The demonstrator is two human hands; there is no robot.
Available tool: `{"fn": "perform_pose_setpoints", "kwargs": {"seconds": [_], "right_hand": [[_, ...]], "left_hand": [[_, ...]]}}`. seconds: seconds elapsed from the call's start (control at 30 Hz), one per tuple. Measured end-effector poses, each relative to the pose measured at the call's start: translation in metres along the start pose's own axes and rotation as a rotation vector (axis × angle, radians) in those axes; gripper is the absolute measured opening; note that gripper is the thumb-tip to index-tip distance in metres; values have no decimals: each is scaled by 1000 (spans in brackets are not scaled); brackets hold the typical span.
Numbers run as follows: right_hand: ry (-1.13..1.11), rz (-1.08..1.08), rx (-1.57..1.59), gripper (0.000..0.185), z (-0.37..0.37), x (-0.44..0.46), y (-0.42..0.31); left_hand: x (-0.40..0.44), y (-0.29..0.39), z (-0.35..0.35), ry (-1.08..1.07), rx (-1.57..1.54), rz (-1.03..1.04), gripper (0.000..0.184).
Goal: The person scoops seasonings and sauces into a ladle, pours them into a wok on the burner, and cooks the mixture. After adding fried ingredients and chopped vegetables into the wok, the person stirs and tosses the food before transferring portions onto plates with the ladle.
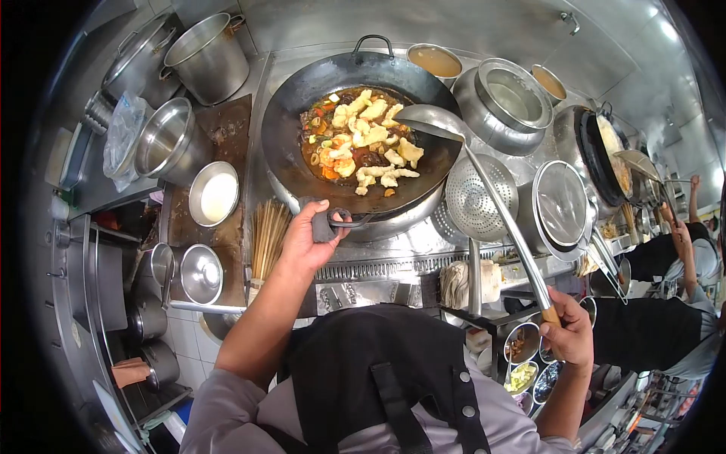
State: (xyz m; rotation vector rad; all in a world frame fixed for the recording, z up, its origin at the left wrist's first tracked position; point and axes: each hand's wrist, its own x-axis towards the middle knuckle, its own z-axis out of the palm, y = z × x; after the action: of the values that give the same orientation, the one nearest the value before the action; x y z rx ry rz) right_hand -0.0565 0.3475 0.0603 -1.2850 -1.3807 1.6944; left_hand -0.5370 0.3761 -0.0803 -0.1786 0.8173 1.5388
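My left hand (306, 240) is closed round the near loop handle (355, 222) of a large black wok (299, 91), with a folded dark cloth (324, 225) between palm and metal. In the wok, battered pale-yellow pieces (370, 130) and shrimp (338, 160) lie over a brown sauce with diced vegetables. My right hand (569, 330) grips the wooden end of a long-handled ladle (505, 204). The ladle's bowl (435, 119) hangs over the wok's right side, touching or close to the food; I cannot tell which.
Right of the wok are a perforated skimmer (482, 198), a mesh strainer (561, 200) and a steel pot (503, 113). A bamboo brush (268, 234) and a bowl of white contents (214, 194) stand left. Co-workers (662, 333) work at another wok (605, 155) on the right.
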Motion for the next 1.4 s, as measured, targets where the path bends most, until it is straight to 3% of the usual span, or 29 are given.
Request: {"fn": "perform_pose_setpoints", "kwargs": {"seconds": [0.17,0.23,0.37,0.57,0.67,0.73,0.8,0.87,0.93,1.07,1.13,1.2,1.27,1.33,1.4], "right_hand": [[-84,68,5,65,10,-12,6],[-145,138,-57,63,13,-19,3],[-207,191,-148,61,22,-24,-1],[-111,223,-406,58,83,31,33],[0,-349,-599,60,97,63,98],[-33,-329,-668,60,110,39,69],[-155,-17,-522,60,99,2,35],[-190,108,-253,63,81,-25,27],[-227,134,-132,62,74,-39,15],[-120,180,-499,60,96,-9,16],[-45,-16,-567,58,109,21,46],[-22,-334,-606,58,112,35,80],[-33,-391,-634,59,108,10,64],[-140,81,-312,62,92,-32,37],[-165,127,-211,62,75,-53,27]], "left_hand": [[2,9,6,18,33,-63,24],[19,12,-6,61,-99,-205,18],[-42,-8,26,7,54,-73,8],[-16,-35,-19,-28,9,12,8],[-51,-65,-77,-60,81,38,13],[-97,-61,-81,-78,142,-16,13],[-120,-43,-60,-20,60,-91,12],[-115,-16,-13,30,35,15,7],[-82,-5,4,-41,-5,-10,9],[-23,-27,-22,-75,41,50,11],[-30,-46,-60,-167,25,23,9],[-76,-60,-87,-95,112,-33,7],[-120,-45,-65,-59,128,-24,8],[-132,-29,-45,39,32,19,11],[-111,-11,-8,-27,11,-4,10]]}}
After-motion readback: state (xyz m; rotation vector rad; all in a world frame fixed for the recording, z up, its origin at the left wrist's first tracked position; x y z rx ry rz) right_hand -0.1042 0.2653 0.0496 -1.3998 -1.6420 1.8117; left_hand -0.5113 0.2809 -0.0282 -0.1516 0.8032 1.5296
